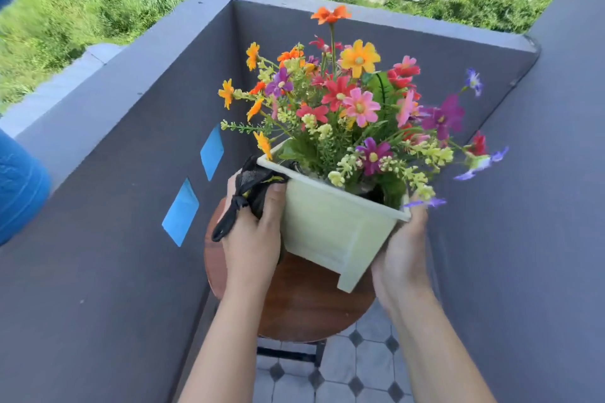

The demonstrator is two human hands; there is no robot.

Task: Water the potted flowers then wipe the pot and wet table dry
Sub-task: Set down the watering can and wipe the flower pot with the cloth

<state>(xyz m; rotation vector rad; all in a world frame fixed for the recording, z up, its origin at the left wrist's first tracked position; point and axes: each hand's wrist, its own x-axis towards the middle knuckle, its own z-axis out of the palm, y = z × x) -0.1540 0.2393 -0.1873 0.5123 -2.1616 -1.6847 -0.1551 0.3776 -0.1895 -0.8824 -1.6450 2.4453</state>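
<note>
A pale green square pot (330,226) full of colourful flowers (357,101) hangs tilted in the air above a round brown wooden table (304,301). My left hand (252,235) presses a dark cloth (252,190) against the pot's left wall, with fingers curled round the cloth. My right hand (402,249) holds the pot's right side just under the rim. The pot's feet are clear of the table top.
Dark grey balcony walls (131,173) close in on the left, back and right. Two blue patches (196,190) mark the left wall. A blue object (19,186) shows at the far left edge. The tiled floor (353,366) lies below the table.
</note>
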